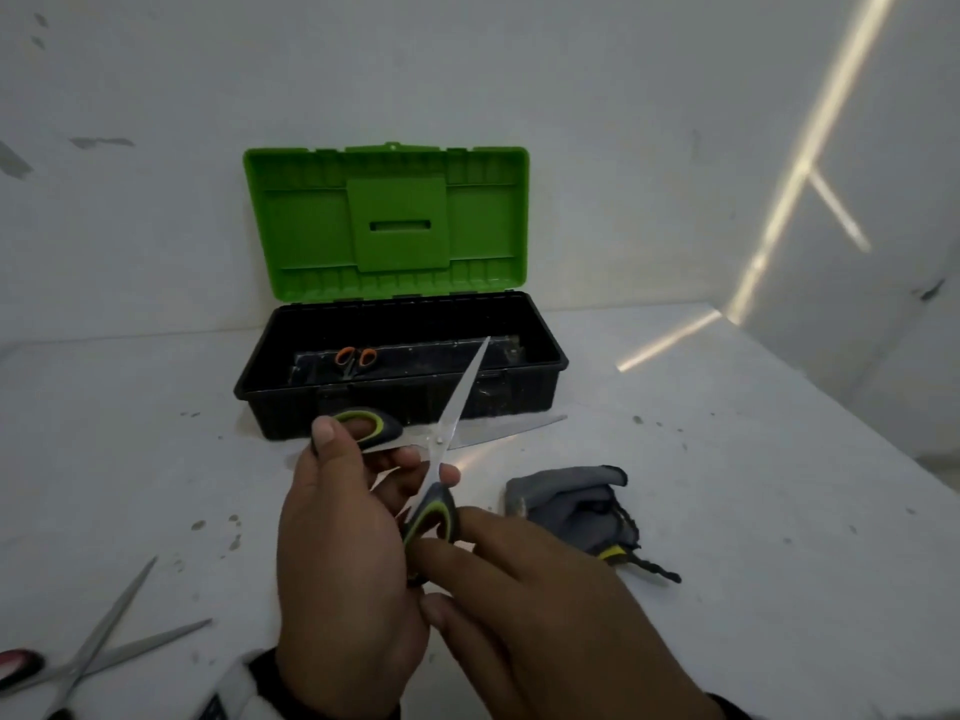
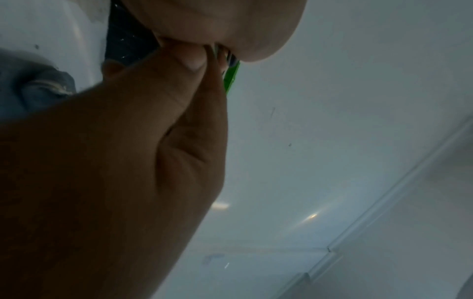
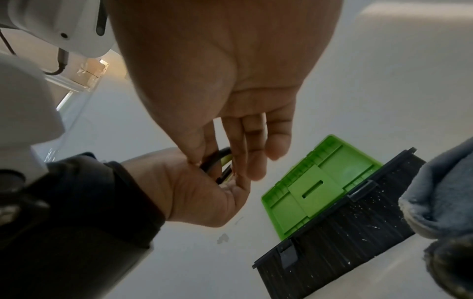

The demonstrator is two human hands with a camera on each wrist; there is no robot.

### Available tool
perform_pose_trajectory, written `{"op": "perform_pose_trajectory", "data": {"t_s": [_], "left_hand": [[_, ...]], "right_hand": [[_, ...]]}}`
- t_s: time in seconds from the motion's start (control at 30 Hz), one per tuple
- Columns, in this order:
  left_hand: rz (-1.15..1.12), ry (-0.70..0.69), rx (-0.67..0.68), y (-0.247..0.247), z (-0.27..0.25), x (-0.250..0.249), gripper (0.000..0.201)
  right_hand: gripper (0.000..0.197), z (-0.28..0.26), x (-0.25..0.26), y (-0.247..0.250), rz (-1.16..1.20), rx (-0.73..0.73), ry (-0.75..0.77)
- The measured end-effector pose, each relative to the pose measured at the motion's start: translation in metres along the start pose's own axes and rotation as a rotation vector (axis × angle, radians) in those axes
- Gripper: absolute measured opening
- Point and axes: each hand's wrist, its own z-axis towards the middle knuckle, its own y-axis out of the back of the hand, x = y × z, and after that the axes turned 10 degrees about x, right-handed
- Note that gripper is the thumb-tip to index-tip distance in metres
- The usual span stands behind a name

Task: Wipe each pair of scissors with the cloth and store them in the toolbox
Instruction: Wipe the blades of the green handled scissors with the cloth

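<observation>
Three pairs show: green-and-grey-handled steel scissors [image 1: 441, 444], blades spread, gripped by left hand [image 1: 343, 553] and pinched by right hand [image 1: 524, 615]; small orange-handled scissors [image 1: 355, 359] inside the open green-lidded black plastic toolbox [image 1: 535, 392] at twelve o'clock; red-handled scissors [image 1: 88, 657] at eight, crumpled grey cloth [image 1: 571, 501] at three.

We see both hands raised together in front of us, close to each other. Our left hand [image 1: 343, 543] has its thumb through one loop of the scissors [image 1: 441, 449], fingers [image 1: 405, 454] curled under the blades near the pivot. Our right hand [image 1: 530, 615] comes in from lower right, back facing up, thumb and forefinger pinching the other loop; its remaining fingers [image 3: 277, 141] hang straight and relaxed. Dark sleeve [image 3: 102, 202] covers our left wrist.
</observation>
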Motion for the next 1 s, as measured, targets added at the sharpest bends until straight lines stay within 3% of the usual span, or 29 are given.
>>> {"op": "perform_pose_trajectory", "data": {"t_s": [0.13, 0.27, 0.4, 0.47, 0.57, 0.73, 0.83, 0.93, 1.0], "left_hand": [[0.038, -0.016, -0.034, -0.004, 0.004, 0.002, 0.038], [0.066, -0.092, -0.076, -0.004, 0.008, 0.003, 0.038], [0.12, -0.122, -0.118, 0.003, 0.019, 0.002, 0.037], [0.142, -0.123, -0.132, 0.006, 0.022, 0.001, 0.038], [0.154, -0.129, -0.137, 0.006, 0.02, 0.001, 0.037], [0.168, -0.13, -0.135, 0.007, 0.018, 0.001, 0.035], [0.168, -0.137, -0.153, 0.01, 0.018, 0.0, 0.034], [0.192, -0.15, -0.173, 0.012, 0.019, -0.002, 0.033], [0.204, -0.16, -0.182, 0.013, 0.019, -0.004, 0.033]], "right_hand": [[0.038, -0.003, -0.009, 0.002, -0.056, 0.15, -0.019], [0.045, -0.016, -0.021, 0.016, -0.035, 0.171, 0.027], [0.031, -0.028, -0.05, 0.042, 0.159, 0.165, -0.059], [0.025, -0.02, -0.08, 0.044, 0.049, 0.124, -0.154], [0.024, -0.001, -0.122, 0.03, -0.108, 0.199, -0.265], [0.029, 0.027, -0.152, 0.009, -0.306, 0.365, -0.214], [0.019, 0.039, -0.156, 0.008, -0.369, 0.424, -0.251], [0.011, 0.041, -0.158, 0.014, -0.248, 0.382, -0.314], [0.016, 0.037, -0.16, 0.02, -0.087, 0.334, -0.336]]}}
